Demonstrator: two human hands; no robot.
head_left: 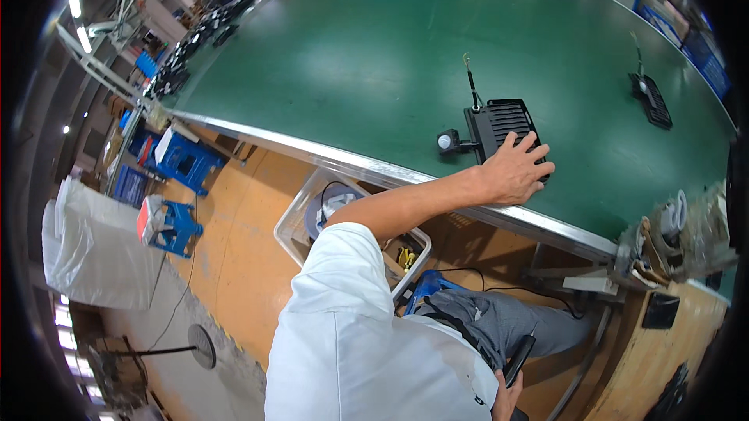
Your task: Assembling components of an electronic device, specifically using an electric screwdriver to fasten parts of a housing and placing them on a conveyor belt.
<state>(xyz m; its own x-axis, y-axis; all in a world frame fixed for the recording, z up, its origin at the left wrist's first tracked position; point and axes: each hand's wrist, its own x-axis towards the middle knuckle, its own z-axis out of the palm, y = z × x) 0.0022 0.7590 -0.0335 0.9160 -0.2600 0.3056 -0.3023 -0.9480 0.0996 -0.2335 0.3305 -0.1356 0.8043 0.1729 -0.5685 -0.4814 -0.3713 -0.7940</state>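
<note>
Left hand (515,170), fingers spread flat on the black lamp (503,126) near the belt (351,54) edge; right hand (505,401) grips a dark tool (519,358); lamp may slide off if dragged carelessly.

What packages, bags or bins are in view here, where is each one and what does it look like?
Clear plastic bin: on the floor below the conveyor edge, rectangular, holding a cable reel.
White plastic bag: far left, large, bulging.
Blue crates: floor at left, under the conveyor.
</note>
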